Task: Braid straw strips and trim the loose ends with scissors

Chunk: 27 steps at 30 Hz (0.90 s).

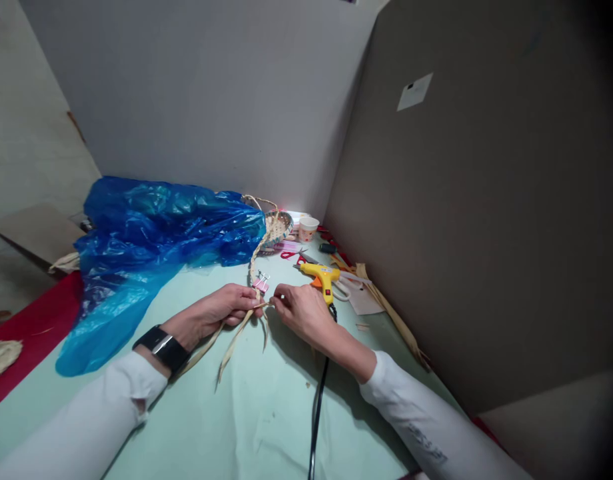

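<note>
A braid of pale dried-leaf strips (254, 262) runs down from a woven basket (280, 227), with a pink binder clip (260, 285) on it. Just below the clip, my left hand (226, 305) pinches the braid's working end. Loose strips (234, 347) trail from under those fingers toward me. My right hand (304, 308) is closed at the fingertips on one strip (264, 305), drawn out to the right of the braid. A dark wristband (162, 349) sits on my left wrist.
A yellow glue gun (320, 272) lies behind my right hand, its black cord (317, 413) running toward me. A blue plastic bag (161, 227) covers the back left. Red-handled scissors (289, 254), a paper cup (308, 229) and long dried strips (399, 320) lie near the partition (466, 200).
</note>
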Motion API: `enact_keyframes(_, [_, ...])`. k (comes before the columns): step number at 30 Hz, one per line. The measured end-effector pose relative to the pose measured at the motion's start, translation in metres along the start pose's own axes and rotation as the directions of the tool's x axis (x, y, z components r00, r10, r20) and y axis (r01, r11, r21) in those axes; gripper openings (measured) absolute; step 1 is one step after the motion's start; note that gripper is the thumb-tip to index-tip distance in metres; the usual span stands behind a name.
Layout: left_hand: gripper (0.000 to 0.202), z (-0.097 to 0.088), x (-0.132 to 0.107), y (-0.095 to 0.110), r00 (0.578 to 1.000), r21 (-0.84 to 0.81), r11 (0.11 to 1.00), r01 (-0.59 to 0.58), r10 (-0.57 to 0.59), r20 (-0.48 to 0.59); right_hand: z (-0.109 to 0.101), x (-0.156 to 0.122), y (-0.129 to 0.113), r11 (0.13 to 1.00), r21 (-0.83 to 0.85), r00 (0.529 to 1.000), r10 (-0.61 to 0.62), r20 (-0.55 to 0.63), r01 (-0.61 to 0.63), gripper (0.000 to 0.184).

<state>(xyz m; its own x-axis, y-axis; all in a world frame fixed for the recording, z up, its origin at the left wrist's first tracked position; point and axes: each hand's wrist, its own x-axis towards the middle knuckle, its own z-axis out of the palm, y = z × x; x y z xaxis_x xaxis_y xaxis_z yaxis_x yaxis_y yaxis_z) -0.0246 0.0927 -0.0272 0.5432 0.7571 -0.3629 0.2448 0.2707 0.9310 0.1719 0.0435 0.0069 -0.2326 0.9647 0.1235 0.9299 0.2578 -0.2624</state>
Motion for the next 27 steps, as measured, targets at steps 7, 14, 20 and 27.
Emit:
enact_keyframes(7, [0.03,-0.003,0.003,-0.003,1.0,0.008,1.0,0.004,-0.004,-0.002,0.006,0.0,0.002,0.999,-0.011,0.998,0.032,-0.055,-0.033,0.02])
enact_keyframes(14, [0.029,0.0,0.0,0.0,1.0,0.038,0.999,-0.01,0.01,-0.002,0.003,-0.006,-0.005,0.99,0.134,0.997,-0.023,-0.073,0.033,0.02])
enact_keyframes(20, [0.03,0.0,-0.002,0.001,1.0,0.041,0.999,-0.012,0.013,-0.015,-0.002,-0.002,0.004,0.887,0.456,0.994,-0.096,0.044,0.066,0.004])
enact_keyframes(27, [0.03,-0.001,-0.001,-0.001,0.999,0.003,0.999,-0.036,0.036,-0.011,0.006,0.004,0.012,0.639,0.765,0.962,-0.157,0.224,-0.073,0.032])
